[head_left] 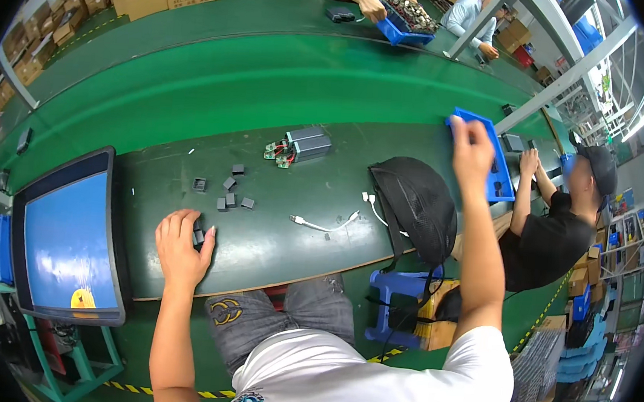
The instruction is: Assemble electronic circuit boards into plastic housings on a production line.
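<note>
As the head view shows, the left hand [182, 252] curves over small blocks [198, 234] on the surface [272, 254]; whether it grips them, I cannot tell. Square-sided and dark grey, six more lie loosely grouped just beyond, one visibly hollow. The right hand [473, 154], blurred, is at the blue tray [503, 164]; its hold is unclear.

You have six small grey caps [231, 198], plus some partly hidden by your left hand [181, 246], two grey-cased circuit-board units [311, 145], two white cables [326, 228], one black bag [418, 205], one monitor [66, 234].
</note>
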A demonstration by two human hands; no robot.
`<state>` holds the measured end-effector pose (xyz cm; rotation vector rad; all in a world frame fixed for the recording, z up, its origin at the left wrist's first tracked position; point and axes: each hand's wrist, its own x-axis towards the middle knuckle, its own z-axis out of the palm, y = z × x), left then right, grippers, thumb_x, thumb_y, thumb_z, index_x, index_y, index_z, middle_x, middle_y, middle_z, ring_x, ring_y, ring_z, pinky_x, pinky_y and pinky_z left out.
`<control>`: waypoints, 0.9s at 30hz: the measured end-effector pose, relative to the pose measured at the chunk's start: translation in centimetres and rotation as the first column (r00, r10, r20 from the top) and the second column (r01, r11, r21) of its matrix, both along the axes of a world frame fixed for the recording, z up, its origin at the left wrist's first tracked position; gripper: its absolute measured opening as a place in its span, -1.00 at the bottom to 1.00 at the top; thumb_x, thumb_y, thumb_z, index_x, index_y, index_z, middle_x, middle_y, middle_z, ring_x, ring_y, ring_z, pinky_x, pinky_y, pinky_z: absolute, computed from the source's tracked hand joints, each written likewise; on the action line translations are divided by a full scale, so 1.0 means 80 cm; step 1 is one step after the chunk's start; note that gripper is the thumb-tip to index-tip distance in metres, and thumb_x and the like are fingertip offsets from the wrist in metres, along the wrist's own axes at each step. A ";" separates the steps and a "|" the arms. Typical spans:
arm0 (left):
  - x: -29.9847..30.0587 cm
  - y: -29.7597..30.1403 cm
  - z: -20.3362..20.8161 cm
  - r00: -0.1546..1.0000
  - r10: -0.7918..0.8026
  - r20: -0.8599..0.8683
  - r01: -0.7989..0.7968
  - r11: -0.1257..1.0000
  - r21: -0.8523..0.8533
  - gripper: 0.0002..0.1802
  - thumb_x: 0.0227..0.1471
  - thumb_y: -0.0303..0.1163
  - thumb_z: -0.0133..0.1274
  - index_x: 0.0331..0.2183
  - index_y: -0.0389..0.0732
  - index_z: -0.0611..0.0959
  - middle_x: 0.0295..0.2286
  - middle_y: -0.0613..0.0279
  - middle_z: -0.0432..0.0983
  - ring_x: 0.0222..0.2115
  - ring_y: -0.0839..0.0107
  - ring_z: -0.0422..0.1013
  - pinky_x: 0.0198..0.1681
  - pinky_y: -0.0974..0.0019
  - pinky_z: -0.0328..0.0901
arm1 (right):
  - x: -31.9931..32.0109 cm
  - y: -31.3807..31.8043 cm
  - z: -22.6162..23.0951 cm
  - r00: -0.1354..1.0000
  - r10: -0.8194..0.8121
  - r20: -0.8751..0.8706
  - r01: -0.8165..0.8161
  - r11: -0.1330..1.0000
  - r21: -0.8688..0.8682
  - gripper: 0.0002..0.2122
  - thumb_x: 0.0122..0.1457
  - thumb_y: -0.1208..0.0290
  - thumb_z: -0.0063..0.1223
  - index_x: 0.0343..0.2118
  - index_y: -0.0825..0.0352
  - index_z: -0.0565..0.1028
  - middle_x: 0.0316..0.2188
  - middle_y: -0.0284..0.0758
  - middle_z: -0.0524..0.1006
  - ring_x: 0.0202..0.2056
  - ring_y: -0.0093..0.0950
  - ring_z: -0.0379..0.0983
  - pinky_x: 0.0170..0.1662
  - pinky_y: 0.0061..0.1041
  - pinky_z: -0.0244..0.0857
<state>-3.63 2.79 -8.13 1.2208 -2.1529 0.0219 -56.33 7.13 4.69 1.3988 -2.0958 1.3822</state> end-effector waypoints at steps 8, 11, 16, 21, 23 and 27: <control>0.001 -0.003 -0.003 0.999 0.013 0.030 -0.013 1.000 -0.020 -0.60 0.08 -0.29 0.28 -0.08 -0.25 0.61 -0.10 0.03 0.56 -0.03 -0.02 0.45 0.08 -0.02 0.28 | 0.393 -0.062 -0.072 0.687 0.726 -0.027 -0.726 0.684 -0.064 -0.70 0.17 0.20 0.40 -0.48 0.28 0.52 -0.50 -0.29 0.51 -0.45 -0.27 0.51 -0.42 -0.28 0.41; 0.001 -0.008 -0.016 0.998 0.027 0.062 -0.023 0.998 -0.061 -0.57 0.03 -0.32 0.27 -0.08 -0.32 0.60 -0.14 -0.04 0.54 -0.08 -0.06 0.44 0.02 -0.05 0.30 | 0.457 -0.096 -0.156 0.683 0.710 -0.174 -0.702 0.703 0.113 -0.78 0.16 0.21 0.29 -0.42 0.23 0.53 -0.44 -0.32 0.50 -0.30 -0.28 0.53 -0.38 -0.28 0.49; 0.002 -0.004 -0.017 0.999 0.037 0.001 -0.037 0.999 -0.025 -0.57 0.02 -0.29 0.29 -0.08 -0.26 0.62 -0.10 0.05 0.56 -0.03 0.01 0.45 0.07 -0.03 0.31 | 0.453 -0.109 -0.180 0.652 0.716 -0.248 -0.713 0.691 0.120 -0.81 0.18 0.24 0.26 -0.41 0.23 0.52 -0.40 -0.33 0.51 -0.28 -0.29 0.50 -0.36 -0.27 0.45; 0.000 -0.002 -0.003 1.000 0.017 -0.020 -0.017 1.000 -0.026 -0.59 0.02 -0.27 0.29 -0.09 -0.20 0.65 -0.12 0.13 0.59 -0.04 0.05 0.47 0.08 0.00 0.31 | 0.437 -0.113 -0.181 0.607 0.713 -0.351 -0.679 0.695 0.236 -0.83 0.17 0.25 0.25 -0.38 0.23 0.56 -0.35 -0.32 0.51 -0.18 -0.30 0.44 -0.12 -0.23 0.30; 0.003 -0.003 -0.007 1.000 0.017 -0.019 -0.017 0.999 -0.036 -0.60 0.02 -0.26 0.29 -0.10 -0.20 0.65 -0.11 0.14 0.60 -0.03 0.06 0.47 0.09 0.00 0.31 | 0.438 -0.112 -0.173 0.588 0.722 -0.365 -0.674 0.687 0.273 -0.82 0.18 0.26 0.25 -0.40 0.25 0.56 -0.33 -0.30 0.51 -0.16 -0.26 0.44 -0.11 -0.21 0.29; 0.001 -0.009 -0.012 0.999 0.026 -0.040 -0.029 0.997 -0.072 -0.67 0.02 -0.28 0.25 -0.16 -0.19 0.67 -0.10 0.15 0.61 0.00 0.08 0.48 0.16 -0.05 0.29 | 0.417 -0.113 -0.145 0.589 0.718 -0.371 -0.712 0.678 0.181 -0.85 0.17 0.32 0.27 -0.36 0.28 0.57 -0.28 -0.23 0.58 -0.14 -0.20 0.51 -0.05 -0.18 0.34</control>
